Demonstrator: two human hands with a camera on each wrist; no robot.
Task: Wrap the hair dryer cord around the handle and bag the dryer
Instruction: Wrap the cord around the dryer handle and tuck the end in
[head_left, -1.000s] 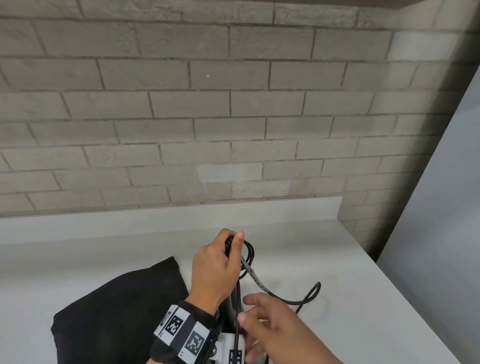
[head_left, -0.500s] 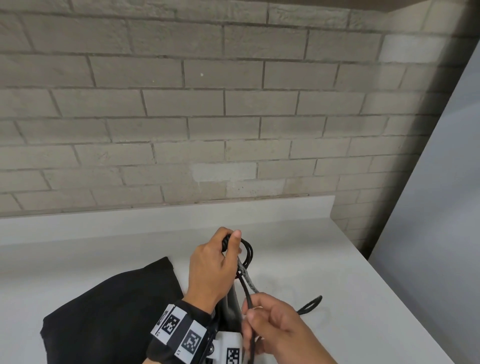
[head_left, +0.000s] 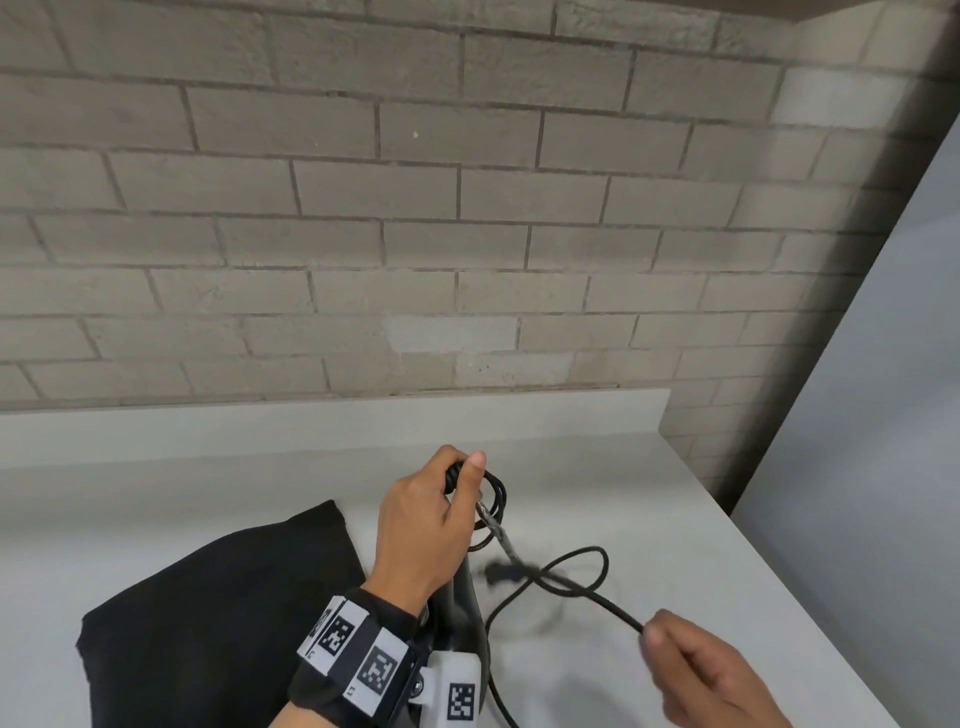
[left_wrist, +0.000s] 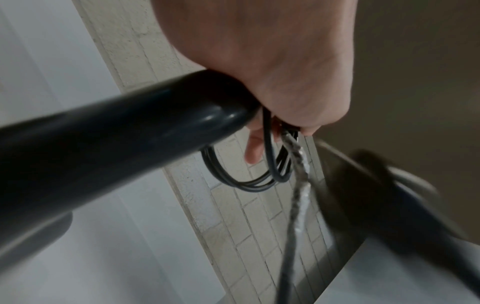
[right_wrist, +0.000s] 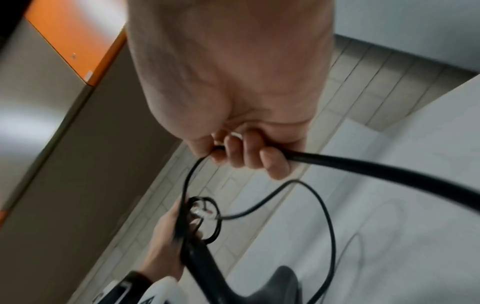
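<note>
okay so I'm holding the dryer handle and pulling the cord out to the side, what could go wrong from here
The slack cord crosses itself in a loop between your hands; pulling with the right hand may cinch it into a knot. The coils pinned by your left hand at the handle end hang loose and could slip off.

White counter (head_left: 597, 478) w/ raised back lip ran along the brick wall. Black bag (head_left: 218, 613) lay flat on its left part. Near the middle, a loop of black cord (head_left: 576, 571) rested on the top.
</note>
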